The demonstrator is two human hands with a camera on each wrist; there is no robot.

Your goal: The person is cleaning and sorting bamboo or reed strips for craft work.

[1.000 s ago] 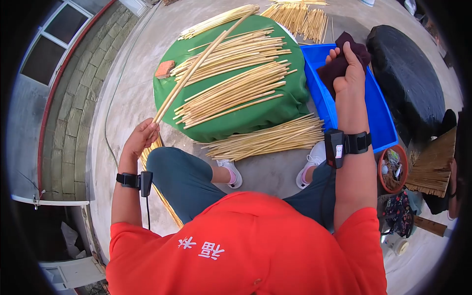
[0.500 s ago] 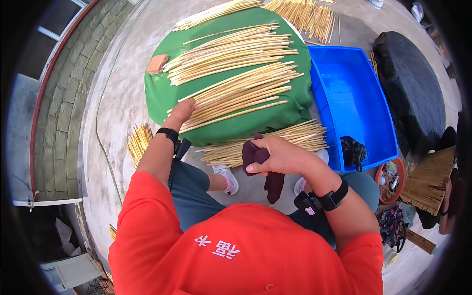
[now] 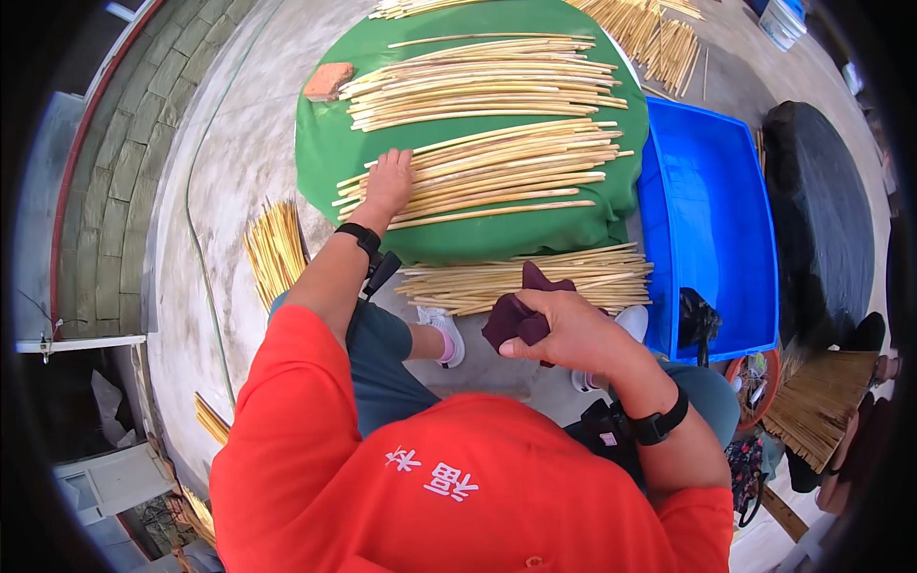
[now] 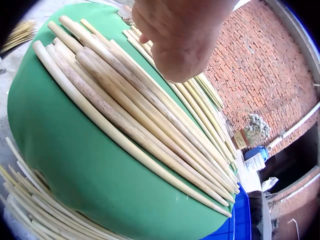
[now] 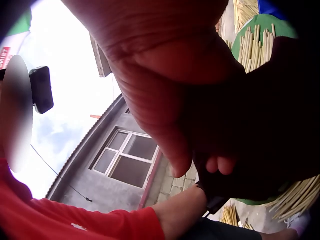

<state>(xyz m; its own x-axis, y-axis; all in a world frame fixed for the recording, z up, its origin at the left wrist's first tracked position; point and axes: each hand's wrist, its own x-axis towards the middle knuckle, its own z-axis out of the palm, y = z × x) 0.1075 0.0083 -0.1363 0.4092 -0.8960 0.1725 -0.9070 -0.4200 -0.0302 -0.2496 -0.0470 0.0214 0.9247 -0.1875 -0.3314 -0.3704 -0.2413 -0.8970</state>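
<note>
My left hand (image 3: 390,181) is over the left ends of the nearer row of pale, slender sticks (image 3: 516,167), fingertips right at the upper ones. These sticks lie side by side on a round table under a green cloth (image 3: 320,158). In the left wrist view the left hand (image 4: 182,40) is above the sticks (image 4: 135,115), its fingertips mostly hidden, and I cannot tell whether it grips any. My right hand (image 3: 578,329) holds a crumpled dark maroon cloth (image 3: 516,323) in front of my body, thumb folded over it. That cloth (image 5: 250,125) looks almost black in the right wrist view.
A second row of sticks (image 3: 487,81) lies farther back, near a brick piece (image 3: 328,82). More sticks (image 3: 535,279) lie below the table's near edge. An open blue tub (image 3: 721,210) stands right, with a black plastic bag (image 3: 699,320) at its near side. A stick bundle (image 3: 274,248) is at left.
The long sticks my left hand held up are gone from it; that hand has moved right onto the table's near row. My right hand has brought the maroon cloth from above the tub to my front.
</note>
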